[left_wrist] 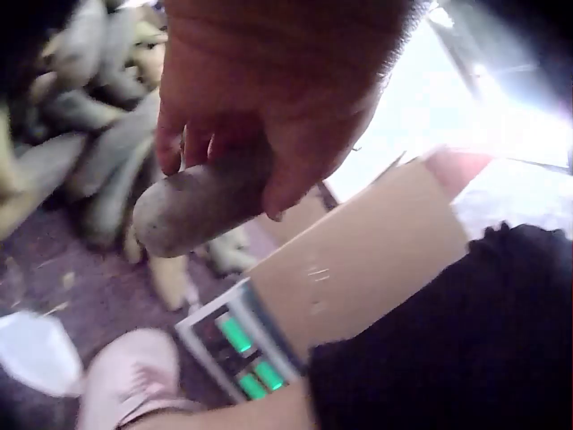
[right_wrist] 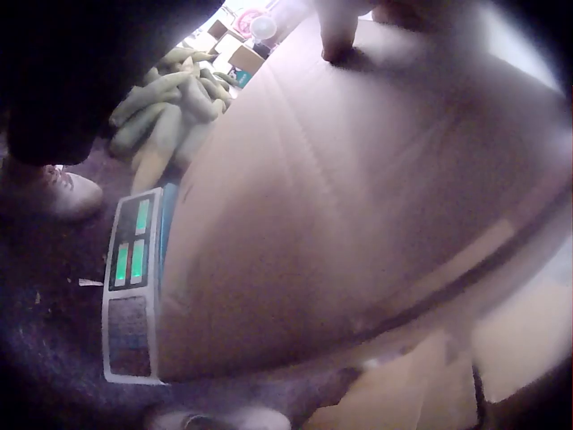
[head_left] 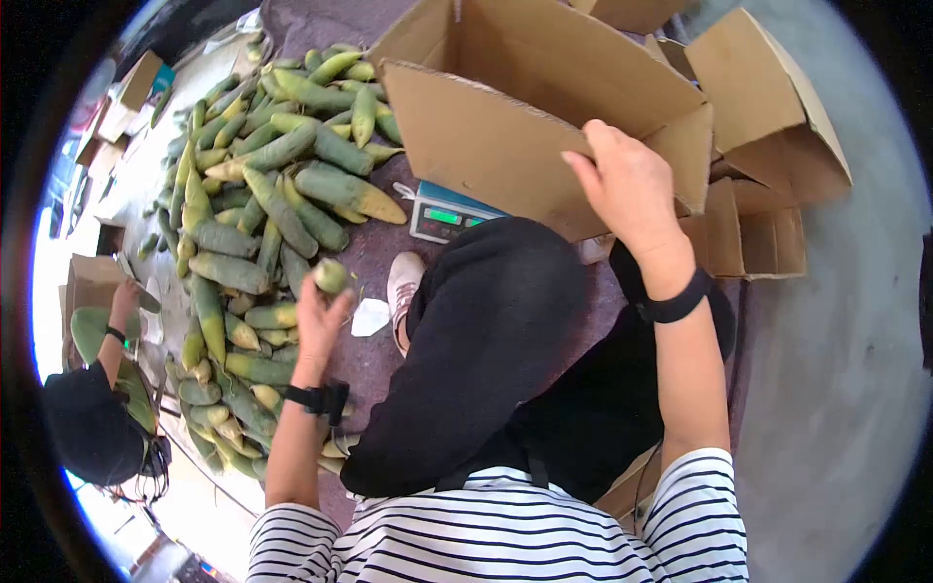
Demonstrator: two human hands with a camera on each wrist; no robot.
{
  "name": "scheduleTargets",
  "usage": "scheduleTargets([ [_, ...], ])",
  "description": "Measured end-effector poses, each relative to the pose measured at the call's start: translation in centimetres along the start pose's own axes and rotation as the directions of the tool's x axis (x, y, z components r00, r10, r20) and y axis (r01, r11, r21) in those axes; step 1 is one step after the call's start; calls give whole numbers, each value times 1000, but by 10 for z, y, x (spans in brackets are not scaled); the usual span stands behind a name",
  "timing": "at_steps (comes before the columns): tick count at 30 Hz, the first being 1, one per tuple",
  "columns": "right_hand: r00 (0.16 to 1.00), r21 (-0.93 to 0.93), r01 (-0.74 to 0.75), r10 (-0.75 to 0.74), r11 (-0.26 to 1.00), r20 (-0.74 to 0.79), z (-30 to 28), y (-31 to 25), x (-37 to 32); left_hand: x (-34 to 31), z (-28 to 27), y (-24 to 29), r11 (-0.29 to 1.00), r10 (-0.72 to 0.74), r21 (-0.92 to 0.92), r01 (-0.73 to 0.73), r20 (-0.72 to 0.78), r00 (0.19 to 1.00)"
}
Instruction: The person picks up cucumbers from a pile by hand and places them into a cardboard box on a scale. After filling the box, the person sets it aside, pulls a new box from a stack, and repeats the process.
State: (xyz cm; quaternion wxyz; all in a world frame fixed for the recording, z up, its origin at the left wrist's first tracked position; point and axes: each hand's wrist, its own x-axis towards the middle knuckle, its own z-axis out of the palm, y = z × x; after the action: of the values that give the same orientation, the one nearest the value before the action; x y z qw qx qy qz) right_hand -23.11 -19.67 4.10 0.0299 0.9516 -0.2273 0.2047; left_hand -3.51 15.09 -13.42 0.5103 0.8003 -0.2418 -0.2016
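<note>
While the left hand [head_left: 319, 316] is raised above the floor, its fingers [left_wrist: 192, 134] and thumb curl round a green shoot [head_left: 331, 276]. They hold it by one end, so the blunt other end sticks out past them. Just beyond it, a pile [head_left: 272, 185] of like shoots lies on the floor. The right hand [head_left: 627, 185] grips the top edge of the near flap of an open box [head_left: 486, 146]. Its fingers hook over the edge and out of sight, and one fingertip [right_wrist: 338, 36] presses the flap's near face. A scale [head_left: 442, 216] pokes out from under the box, its green display lit, near a pale shoe [head_left: 403, 277].
</note>
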Motion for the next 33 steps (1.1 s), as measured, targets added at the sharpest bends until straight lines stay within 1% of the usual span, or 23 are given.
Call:
scheduleTargets([
  [1, 1000, 14, 9, -9, 1000, -10, 1, 1, -1, 11, -1, 42, 982, 153, 119, -147, -43, 987],
  [2, 1000, 31, 20, -20, 999, -19, 1, 1, -1, 20, -2, 81, 929, 305, 242, -280, -71, 950],
  [4, 1000, 27, 0, 1, 1000, -14, -1, 0, -2, 33, 1, 145, 821, 530, 358, -445, -190, 826],
  [6, 1000, 58, -1, 0, 998, 16, -2, -1, -2, 41, 12, 208, 694, 720, 290, -659, -252, 647],
  [8, 1000, 64, -6, 4, 998, 17, -3, -1, -2, 55, 33, 256, 537, 815, 108, -836, -323, 481],
  [10, 1000, 70, -4, 3, 998, 18, -3, 0, -3, 67, 47, 290, 390, 919, 362, -847, -207, 334],
  [12, 999, 122, 9, -13, 993, 30, -4, 1, -4, 85, 73, 306, 365, 928, 418, -832, -95, 359],
  [13, 999, 122, 13, -17, 992, 28, -4, 1, -4, 105, 83, 304, 264, 956, 450, -853, -9, 292],
  [14, 1000, 113, 15, -18, 993, 24, -5, 1, -5, 117, 92, 299, 290, 924, 414, -863, 115, 366],
  [16, 1000, 104, 12, -15, 995, 21, -4, 1, -5, 124, 101, 282, 339, 735, 527, -779, 369, 569],
  [18, 999, 137, 36, -35, 990, -11, -3, 3, -6, 119, 96, 267, 350, 748, 475, -807, 376, 546],
  [19, 1000, 136, 27, -25, 990, -9, -2, 5, -6, 112, 93, 260, 364, 761, 425, -829, 377, 528],
  [20, 999, 117, 34, -33, 993, -15, -2, 6, -6, 100, 90, 251, 364, 759, 420, -831, 384, 526],
  [22, 999, 112, 49, -48, 993, -17, -1, 6, -5, 68, 76, 228, 373, 812, 526, -764, 214, 543],
  [23, 999, 101, 50, -48, 994, -24, -1, 7, -5, 54, 69, 205, 400, 771, 518, -756, 255, 584],
  [24, 998, 98, 59, -56, 993, -31, 0, 8, -5, 39, 64, 173, 431, 722, 520, -737, 291, 628],
  [25, 998, 100, 59, -58, 993, -19, 1, 8, -5, 24, 59, 138, 451, 619, 554, -699, 369, 693],
  [26, 998, 74, 65, -66, 995, -2, -2, 6, -5, 6, 51, 99, 470, 497, 594, -653, 433, 752],
  [27, 998, 63, 60, -60, 996, 3, 0, 6, -4, -17, 41, 63, 428, 332, 667, -610, 512, 792],
  [28, 994, 94, 102, -98, 990, -46, 2, 7, -5, -40, 29, 32, 377, 153, 726, -576, 564, 811],
  [30, 996, 96, 85, -84, 992, -16, -2, 5, -4, -78, 3, -6, 344, -99, 800, -491, 551, 828],
  [31, 997, 90, 72, -74, 993, 18, -2, 4, -3, -94, -12, -21, 343, -110, 811, -473, 535, 838],
  [33, 996, 82, 68, -72, 994, 49, -4, 4, -1, -115, -44, -43, 474, 3, 830, -295, 334, 943],
])
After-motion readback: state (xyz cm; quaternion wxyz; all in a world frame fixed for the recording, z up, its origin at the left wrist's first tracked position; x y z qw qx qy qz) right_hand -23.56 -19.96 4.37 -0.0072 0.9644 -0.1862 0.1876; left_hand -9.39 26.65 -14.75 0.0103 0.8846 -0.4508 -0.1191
